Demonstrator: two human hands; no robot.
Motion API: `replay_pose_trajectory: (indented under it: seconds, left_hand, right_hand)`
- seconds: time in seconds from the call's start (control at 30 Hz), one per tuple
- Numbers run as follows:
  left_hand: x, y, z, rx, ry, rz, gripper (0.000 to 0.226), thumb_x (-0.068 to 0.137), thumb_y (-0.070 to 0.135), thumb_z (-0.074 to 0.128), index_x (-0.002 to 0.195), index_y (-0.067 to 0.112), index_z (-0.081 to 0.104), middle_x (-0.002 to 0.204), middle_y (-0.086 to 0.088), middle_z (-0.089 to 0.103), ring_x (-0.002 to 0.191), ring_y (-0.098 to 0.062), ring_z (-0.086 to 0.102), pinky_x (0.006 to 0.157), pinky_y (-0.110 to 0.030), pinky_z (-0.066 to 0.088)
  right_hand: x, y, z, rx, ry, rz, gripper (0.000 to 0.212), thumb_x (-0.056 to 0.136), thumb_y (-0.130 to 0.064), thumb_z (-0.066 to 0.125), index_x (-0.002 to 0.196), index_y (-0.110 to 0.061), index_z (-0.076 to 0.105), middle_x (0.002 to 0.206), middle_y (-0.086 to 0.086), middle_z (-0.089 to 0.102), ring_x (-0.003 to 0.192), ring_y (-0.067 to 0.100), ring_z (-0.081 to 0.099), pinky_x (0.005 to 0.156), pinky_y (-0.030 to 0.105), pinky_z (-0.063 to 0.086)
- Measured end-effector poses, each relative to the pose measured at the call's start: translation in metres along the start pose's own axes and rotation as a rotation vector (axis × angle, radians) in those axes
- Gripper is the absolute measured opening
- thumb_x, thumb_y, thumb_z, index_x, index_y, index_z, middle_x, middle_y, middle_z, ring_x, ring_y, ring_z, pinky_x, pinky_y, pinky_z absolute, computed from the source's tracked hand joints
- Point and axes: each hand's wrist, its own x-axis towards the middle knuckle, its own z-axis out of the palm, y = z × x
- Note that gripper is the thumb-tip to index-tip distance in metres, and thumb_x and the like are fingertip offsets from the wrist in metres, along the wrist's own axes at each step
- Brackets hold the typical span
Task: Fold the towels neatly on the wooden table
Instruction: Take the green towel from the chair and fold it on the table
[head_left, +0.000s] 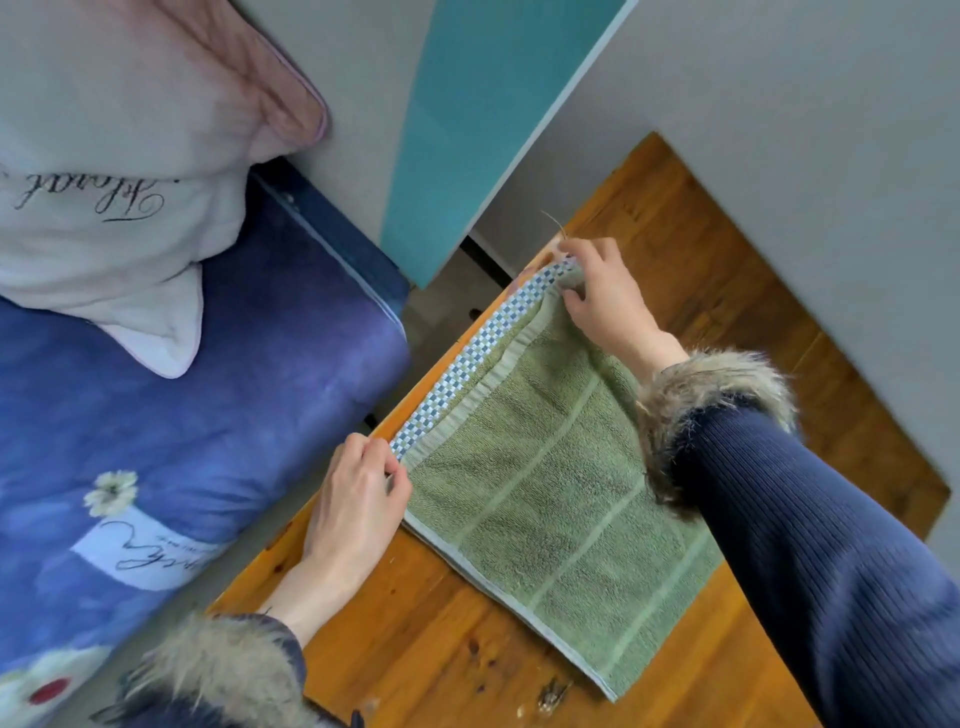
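Observation:
A green towel (545, 493) with a blue-and-white checked border strip lies folded over itself on the wooden table (415, 639). Its checked edge runs along the table's left edge. My left hand (358, 499) pinches the near corner of that checked edge. The far corner of the same edge is pinched by my right hand (602, 296). Both sleeves are dark blue with fur cuffs. My right forearm crosses over the towel's right side and hides part of it.
A bed with a blue flowered cover (171, 441) stands close to the table's left edge, with a pale pillow (119, 171) on it. A grey wall (805, 156) and a teal panel (467, 130) rise behind the table.

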Motion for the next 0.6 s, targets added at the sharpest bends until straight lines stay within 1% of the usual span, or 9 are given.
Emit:
replay_pose_trajectory:
  seconds: [0.07,0.13,0.2,0.27,0.33,0.4,0.5,0.53,0.6]
  left_hand:
    - [0.002,0.000,-0.003,-0.004,-0.014,0.003,0.017,0.087,0.011,0.058,0.073,0.012,0.049,0.080,0.000,0.047,0.077,-0.016,0.047,0.065,-0.025,0.034]
    - [0.002,-0.001,-0.005,-0.008,-0.028,0.008,0.017,0.087,0.012,0.057,0.072,0.013,0.049,0.079,0.002,0.047,0.074,-0.015,0.047,0.064,-0.025,0.034]
    - [0.002,-0.001,-0.008,-0.032,-0.040,-0.003,0.018,0.086,0.013,0.058,0.072,0.014,0.048,0.078,0.002,0.047,0.070,-0.016,0.048,0.062,-0.030,0.038]
    - [0.003,0.003,-0.011,-0.071,-0.046,-0.009,0.018,0.085,0.012,0.057,0.070,0.015,0.047,0.077,0.003,0.047,0.066,-0.015,0.048,0.061,-0.034,0.041]
    - [0.007,0.010,-0.016,-0.111,-0.039,0.018,0.019,0.083,0.009,0.057,0.069,0.016,0.045,0.075,0.004,0.047,0.067,-0.011,0.047,0.061,-0.029,0.039]
    - [0.010,0.018,-0.022,-0.137,-0.024,0.057,0.020,0.081,0.007,0.057,0.068,0.017,0.044,0.073,0.004,0.047,0.068,-0.009,0.046,0.059,-0.021,0.035]
    - [0.011,0.031,-0.033,-0.150,0.012,0.068,0.021,0.083,0.009,0.056,0.069,0.017,0.044,0.070,0.002,0.049,0.067,-0.011,0.046,0.059,-0.021,0.034]
    - [0.010,0.035,-0.037,-0.164,0.025,0.062,0.020,0.084,0.009,0.056,0.070,0.016,0.044,0.071,-0.002,0.051,0.068,-0.013,0.048,0.060,-0.023,0.035]
    - [0.005,0.047,-0.045,-0.208,0.053,0.055,0.015,0.086,0.010,0.055,0.074,0.012,0.047,0.075,-0.008,0.057,0.073,-0.021,0.051,0.060,-0.024,0.036]
  right_hand:
    - [-0.001,0.003,-0.003,-0.134,-0.035,-0.118,0.041,0.086,0.005,0.049,0.124,-0.009,0.051,0.131,0.017,0.042,0.107,0.031,0.055,0.090,0.041,0.049]
    - [0.000,0.004,-0.003,-0.203,-0.040,-0.165,0.036,0.085,0.006,0.048,0.119,-0.005,0.053,0.130,0.018,0.044,0.103,0.035,0.055,0.083,0.045,0.051]
    - [0.000,0.005,-0.004,-0.226,-0.038,-0.193,0.033,0.085,0.005,0.049,0.116,-0.004,0.053,0.126,0.017,0.047,0.103,0.036,0.053,0.079,0.043,0.049]
    - [-0.001,0.007,-0.007,-0.239,-0.029,-0.191,0.028,0.087,0.000,0.051,0.115,-0.003,0.053,0.119,0.017,0.053,0.103,0.035,0.052,0.080,0.040,0.044]
    - [-0.007,0.009,-0.012,-0.229,-0.005,-0.173,0.027,0.090,-0.004,0.051,0.117,-0.003,0.054,0.112,0.017,0.059,0.102,0.033,0.051,0.081,0.038,0.041]
    - [-0.020,0.015,-0.021,-0.202,0.048,-0.153,0.028,0.091,-0.008,0.052,0.119,-0.005,0.056,0.108,0.015,0.064,0.102,0.032,0.049,0.081,0.038,0.041]
    - [-0.052,0.028,-0.045,-0.097,0.133,-0.075,0.029,0.091,-0.016,0.055,0.119,-0.011,0.060,0.107,0.011,0.064,0.108,0.027,0.049,0.082,0.035,0.043]
    - [-0.065,0.033,-0.054,-0.019,0.148,-0.032,0.028,0.091,-0.017,0.056,0.118,-0.013,0.060,0.107,0.011,0.064,0.106,0.027,0.053,0.083,0.034,0.043]
    - [-0.095,0.042,-0.075,0.196,0.182,0.042,0.020,0.089,-0.016,0.059,0.110,-0.019,0.057,0.100,0.008,0.066,0.094,0.023,0.061,0.079,0.030,0.047]
